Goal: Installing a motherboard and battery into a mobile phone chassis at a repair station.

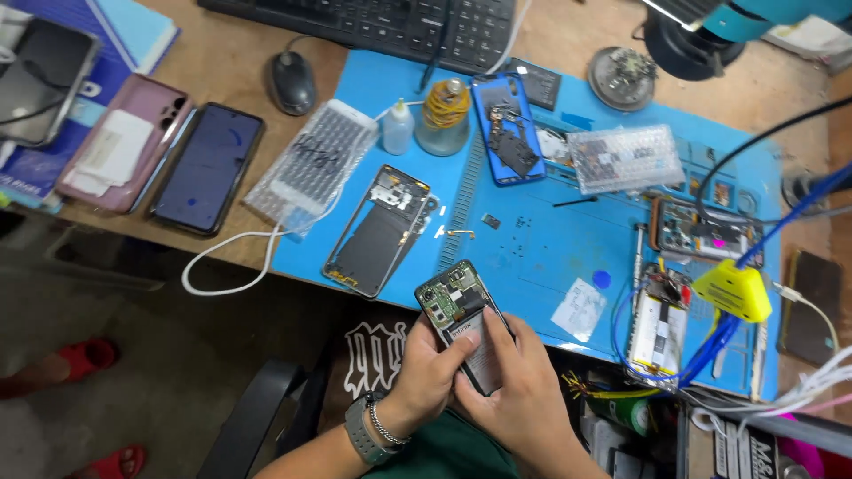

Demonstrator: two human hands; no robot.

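Holding an opened phone (461,321) w/ both hands, the person kept it just off the near edge of the blue mat (550,248), above the lap. Back cover was off: green circuit board at the top, flat dark battery below. Left hand (428,368) wrapped around the phone's left edge & underside, fingers curled tight on it; a grey watch (362,432) & a beaded metal bracelet (385,424) sat at that wrist. Right hand (519,386) gripped the lower right side, thumb pressed flat on the battery.

On the mat, smooth & rubbery w/ moulded grooves: a bare phone frame (377,231), black inside w/ a thin metal rim; a blue-cased phone (507,129) lying open; a bubble-wrapped part (624,158); two small plastic bottles (428,120), one wound w/ yellow bands. A yellow plastic clip (733,289) sat on blue cable at the right.

On the bare wood desk left of the mat: a glossy dark phone (206,167) lying face up, a pink case (124,153), a rounded black mouse (292,82), & a keyboard (373,25) at the far edge.
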